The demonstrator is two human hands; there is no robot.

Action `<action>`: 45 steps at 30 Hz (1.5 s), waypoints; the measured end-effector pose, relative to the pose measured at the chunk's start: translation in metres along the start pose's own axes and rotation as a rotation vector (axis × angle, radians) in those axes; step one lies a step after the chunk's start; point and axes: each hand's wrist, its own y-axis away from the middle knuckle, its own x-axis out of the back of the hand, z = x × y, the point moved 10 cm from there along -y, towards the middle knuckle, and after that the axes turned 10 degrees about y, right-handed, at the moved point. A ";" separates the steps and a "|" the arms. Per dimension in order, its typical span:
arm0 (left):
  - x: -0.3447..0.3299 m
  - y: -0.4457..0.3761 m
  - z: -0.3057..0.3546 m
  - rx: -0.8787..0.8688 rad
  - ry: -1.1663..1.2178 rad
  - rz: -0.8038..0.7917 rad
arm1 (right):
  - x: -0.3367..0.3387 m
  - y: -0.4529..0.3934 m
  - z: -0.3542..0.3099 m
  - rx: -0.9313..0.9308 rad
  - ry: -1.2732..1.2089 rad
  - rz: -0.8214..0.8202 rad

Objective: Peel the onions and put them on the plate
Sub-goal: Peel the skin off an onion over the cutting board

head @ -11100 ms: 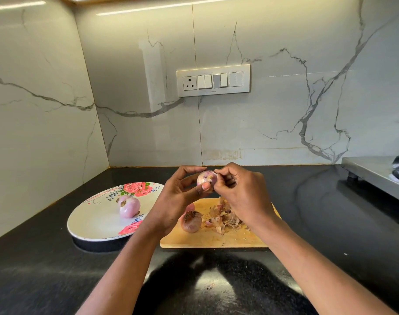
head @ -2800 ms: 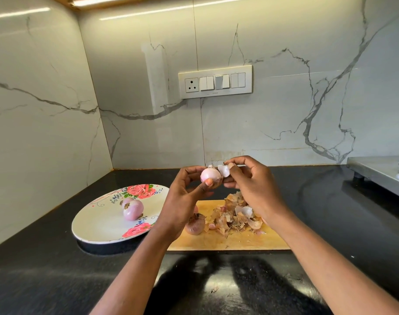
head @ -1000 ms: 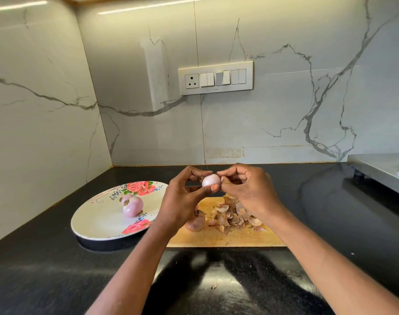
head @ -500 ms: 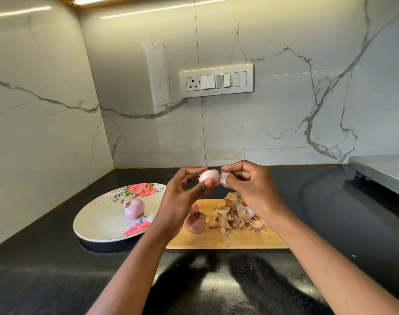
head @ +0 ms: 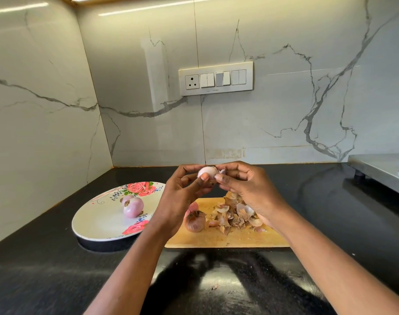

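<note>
My left hand (head: 182,196) grips a small pale, mostly peeled onion (head: 207,172) above the wooden cutting board (head: 228,241). My right hand (head: 248,187) pinches a flap of skin (head: 222,171) at the onion's right side. On the board lie an unpeeled brown onion (head: 195,221) and a heap of peels (head: 236,215). One peeled pink onion (head: 133,206) rests on the floral white plate (head: 98,223) to the left.
The black countertop (head: 46,258) runs into a marble-walled corner at the left. A switch panel (head: 215,78) is on the back wall. A steel appliance edge (head: 380,168) stands at the far right.
My right hand has kept pulling bits of skin off the onion held in my left hand. The peel heap on the board has grown since the earliest frame.
</note>
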 end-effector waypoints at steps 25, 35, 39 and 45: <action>-0.007 0.002 -0.005 0.040 0.035 -0.036 | 0.011 0.005 -0.003 0.092 0.262 0.208; 0.002 -0.002 -0.005 0.003 -0.091 0.032 | 0.000 -0.002 0.014 0.025 0.045 0.122; 0.008 -0.001 -0.001 -0.059 -0.194 0.088 | -0.004 -0.005 0.017 0.042 0.123 0.102; 0.006 0.000 0.000 -0.053 -0.273 0.080 | -0.002 0.000 0.004 0.128 0.451 0.155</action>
